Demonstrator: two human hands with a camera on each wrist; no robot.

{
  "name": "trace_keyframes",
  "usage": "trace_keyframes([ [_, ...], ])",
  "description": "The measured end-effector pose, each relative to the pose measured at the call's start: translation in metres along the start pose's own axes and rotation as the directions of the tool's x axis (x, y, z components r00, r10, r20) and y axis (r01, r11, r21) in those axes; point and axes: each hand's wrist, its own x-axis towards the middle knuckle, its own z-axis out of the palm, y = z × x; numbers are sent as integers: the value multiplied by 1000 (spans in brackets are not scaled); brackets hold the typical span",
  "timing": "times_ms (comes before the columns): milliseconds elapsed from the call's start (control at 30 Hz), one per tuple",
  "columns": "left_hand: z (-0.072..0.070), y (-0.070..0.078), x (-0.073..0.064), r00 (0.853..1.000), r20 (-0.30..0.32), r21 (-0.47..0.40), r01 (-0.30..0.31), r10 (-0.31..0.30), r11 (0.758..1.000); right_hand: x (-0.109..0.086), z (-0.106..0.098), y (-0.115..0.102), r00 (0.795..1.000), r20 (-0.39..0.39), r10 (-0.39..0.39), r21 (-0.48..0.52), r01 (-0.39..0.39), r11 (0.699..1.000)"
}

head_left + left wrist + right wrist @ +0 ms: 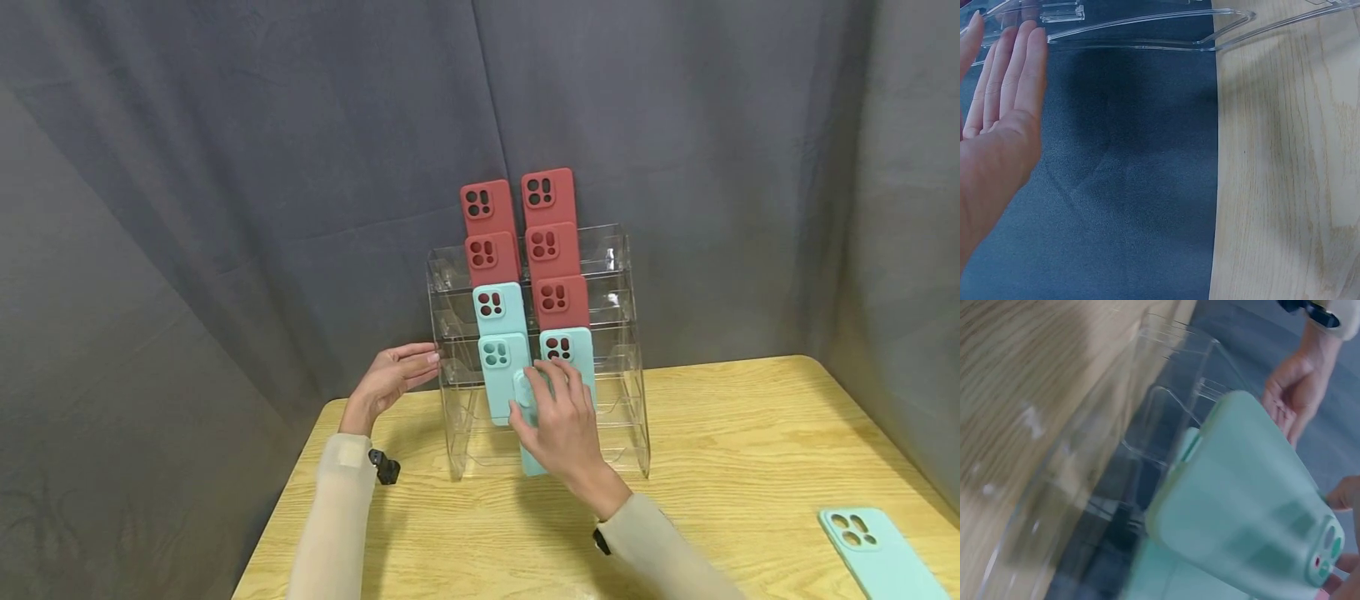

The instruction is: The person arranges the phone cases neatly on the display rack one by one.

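Note:
My right hand (562, 421) grips a mint phone case (1241, 481) by its edges, thumb on one side and fingers on the other. The case is tilted in front of the lower tiers of a clear acrylic display rack (637, 400), and the hand covers much of it in the head view. Straight fingers of my left hand (393, 375) touch the rack's left side panel. Two mint cases (501, 312) stand low in the rack's left column. Behind my right hand, another mint case (577, 350) stands in the right column.
Several red phone cases (551, 250) fill the upper tiers in two columns. Another mint case (888, 554) lies on the wooden table (735, 467) at the near right. A dark grey curtain (300, 167) hangs right behind the rack.

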Motion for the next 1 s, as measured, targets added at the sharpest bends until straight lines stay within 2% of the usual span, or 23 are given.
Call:
trace_keyframes([
  [200, 1, -1, 1, 1000, -5, -1, 0, 0, 1000, -5, 27, -5, 999, -35, -25, -49, 24, 999],
  [400, 1, -1, 0, 1000, -6, -1, -4, 4, 1000, -14, 49, -8, 993, -51, -102, -199, 90, 976],
  [500, 0, -1, -1, 1000, -5, 1, -5, 5, 1000, -17, 57, -10, 991, -58, -117, -253, 98, 962],
  [1000, 2, 0, 0, 1000, -18, -5, 0, 0, 1000, -22, 79, -13, 998, -27, -53, -301, 43, 953],
])
